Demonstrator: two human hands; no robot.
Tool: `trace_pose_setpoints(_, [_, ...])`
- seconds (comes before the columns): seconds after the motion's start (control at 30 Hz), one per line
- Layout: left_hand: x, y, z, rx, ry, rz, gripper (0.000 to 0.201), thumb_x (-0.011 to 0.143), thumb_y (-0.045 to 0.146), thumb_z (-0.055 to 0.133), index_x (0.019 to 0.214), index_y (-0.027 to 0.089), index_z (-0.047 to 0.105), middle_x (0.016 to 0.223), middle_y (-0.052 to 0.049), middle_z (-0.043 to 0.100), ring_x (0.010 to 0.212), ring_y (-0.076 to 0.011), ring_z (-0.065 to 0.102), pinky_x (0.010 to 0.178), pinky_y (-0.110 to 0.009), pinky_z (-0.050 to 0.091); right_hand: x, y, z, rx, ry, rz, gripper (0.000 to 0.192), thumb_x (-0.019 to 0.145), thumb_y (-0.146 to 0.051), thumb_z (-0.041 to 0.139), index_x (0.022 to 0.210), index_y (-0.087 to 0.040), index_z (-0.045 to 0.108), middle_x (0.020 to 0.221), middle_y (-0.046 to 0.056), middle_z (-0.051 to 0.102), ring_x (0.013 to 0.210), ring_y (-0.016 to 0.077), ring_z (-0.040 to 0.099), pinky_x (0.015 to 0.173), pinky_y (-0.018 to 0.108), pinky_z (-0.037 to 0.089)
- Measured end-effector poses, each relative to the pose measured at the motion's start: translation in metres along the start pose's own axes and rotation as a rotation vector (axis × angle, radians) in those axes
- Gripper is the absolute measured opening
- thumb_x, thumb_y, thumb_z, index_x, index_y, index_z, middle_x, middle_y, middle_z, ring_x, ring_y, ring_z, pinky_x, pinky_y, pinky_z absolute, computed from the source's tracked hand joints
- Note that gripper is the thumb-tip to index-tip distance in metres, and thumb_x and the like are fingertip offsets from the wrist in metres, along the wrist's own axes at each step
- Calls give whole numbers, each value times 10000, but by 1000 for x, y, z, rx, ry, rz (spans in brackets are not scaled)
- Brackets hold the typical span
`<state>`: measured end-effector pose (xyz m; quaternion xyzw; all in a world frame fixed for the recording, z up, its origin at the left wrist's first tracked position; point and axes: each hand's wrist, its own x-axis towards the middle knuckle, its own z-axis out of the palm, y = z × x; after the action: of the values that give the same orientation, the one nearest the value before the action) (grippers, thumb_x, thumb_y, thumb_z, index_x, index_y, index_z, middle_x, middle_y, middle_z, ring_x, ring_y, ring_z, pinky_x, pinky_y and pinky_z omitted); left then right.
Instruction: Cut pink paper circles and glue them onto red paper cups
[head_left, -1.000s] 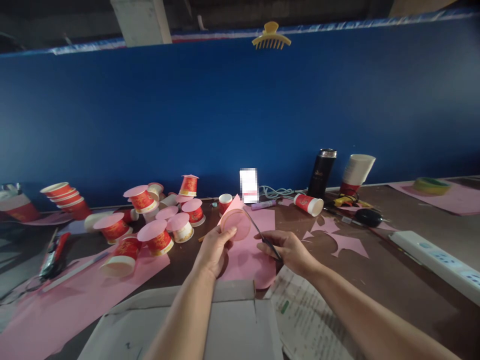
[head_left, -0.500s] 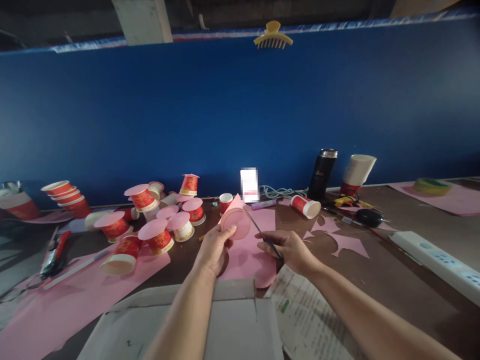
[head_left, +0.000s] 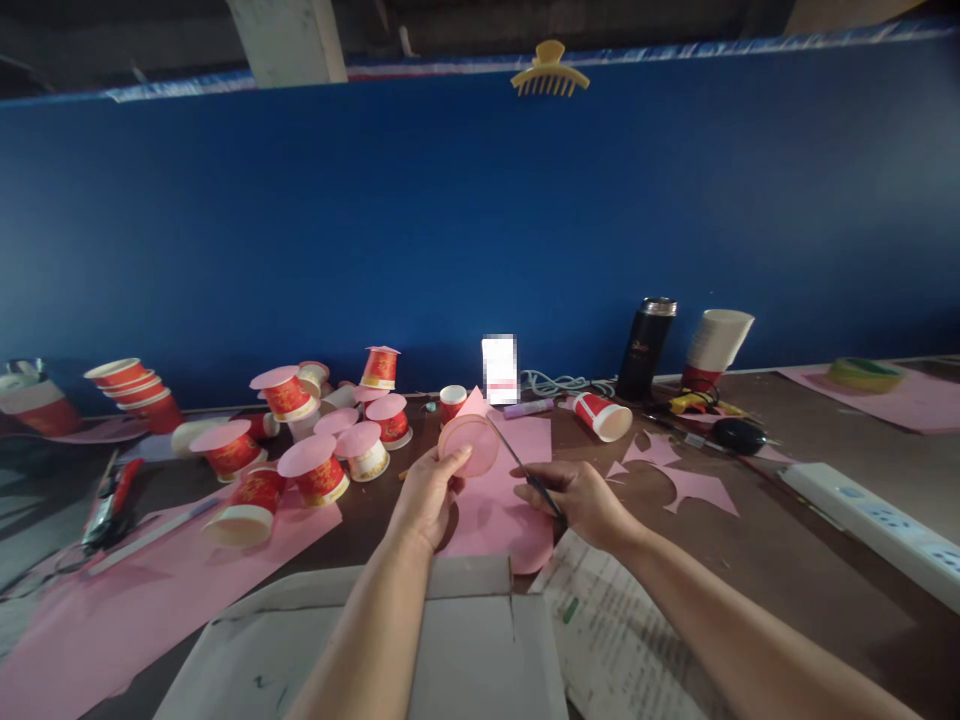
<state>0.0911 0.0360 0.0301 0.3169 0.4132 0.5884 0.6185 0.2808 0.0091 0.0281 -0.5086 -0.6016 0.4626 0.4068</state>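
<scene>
The left hand (head_left: 426, 495) holds a round pink paper disc (head_left: 469, 446) upright above the worktop (head_left: 750, 560), its grip clamped on the disc's lower edge with the thumb pressed on the near face. The right hand (head_left: 581, 500) has its grip closed around the handles of a pair of scissors (head_left: 525, 470), whose thin dark blades slant up and left until the tip meets the right edge of the disc. Whether the blades are parted cannot be told.

Directly beneath the disc lies a pink paper sheet (head_left: 495, 510), flat on the worktop, with a curved cut along its near edge. Left of the disc stands a cluster of red paper cups (head_left: 315, 470), most upside down and capped with pink circles. Right of the disc lie star-shaped pink scraps (head_left: 694, 487), and further right a white power strip (head_left: 870, 520). Behind the disc, against the blue wall (head_left: 480, 220), stand a black flask (head_left: 646, 345) and a stack of white cups (head_left: 712, 350). Nearer than the disc sit an open cardboard box (head_left: 420, 650) and a printed paper (head_left: 607, 630) under the right forearm.
</scene>
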Motion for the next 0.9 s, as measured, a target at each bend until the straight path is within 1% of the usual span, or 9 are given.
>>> trace_pose_setpoints(0.17, [0, 0, -1, -1, -4, 4, 333, 543, 305, 839, 769, 147, 653, 715, 10, 628, 613, -73, 491, 595, -221, 336, 1, 2, 1, 11, -4, 4, 496, 651, -451, 760, 1024, -125, 749, 602, -9, 557, 558, 104, 431, 506, 233, 342])
trace_pose_setpoints(0.3, [2, -1, -3, 6, 34, 9, 350, 543, 307, 842, 799, 157, 657, 755, 5, 642, 643, -81, 514, 611, -225, 351, 1, 2, 1, -16, 4, -12, 478, 647, -460, 758, 997, -133, 755, 612, -5, 573, 562, 110, 456, 517, 235, 369])
trace_pose_setpoints(0.4, [4, -2, -4, -19, 58, 6, 362, 542, 294, 846, 824, 171, 655, 785, 9, 647, 685, -91, 542, 633, -229, 377, 2, 3, 1, -9, 19, -14, 504, 647, -484, 751, 1007, -132, 748, 624, 4, 591, 577, 123, 491, 530, 239, 396])
trace_pose_setpoints(0.5, [6, -2, -5, -64, 56, -2, 392, 514, 251, 857, 839, 166, 654, 796, 4, 647, 703, -99, 556, 629, -228, 394, 6, 8, 0, -2, 49, 13, 535, 663, -518, 730, 1028, -126, 739, 609, 3, 586, 571, 127, 493, 522, 239, 392])
trace_pose_setpoints(0.7, [10, -4, -7, -107, 77, -15, 381, 498, 204, 855, 808, 147, 641, 756, 6, 628, 655, -76, 535, 581, -194, 390, 14, 19, -5, -68, 83, -45, 486, 702, -525, 704, 991, -137, 751, 692, 19, 625, 636, 130, 495, 553, 231, 374])
trace_pose_setpoints(0.9, [12, -7, -11, -92, 55, -18, 331, 519, 229, 852, 729, 146, 610, 664, 26, 590, 596, -52, 492, 564, -173, 375, 14, 22, -3, -22, 68, 15, 478, 683, -488, 728, 1001, -133, 742, 590, -13, 563, 569, 111, 454, 515, 223, 339])
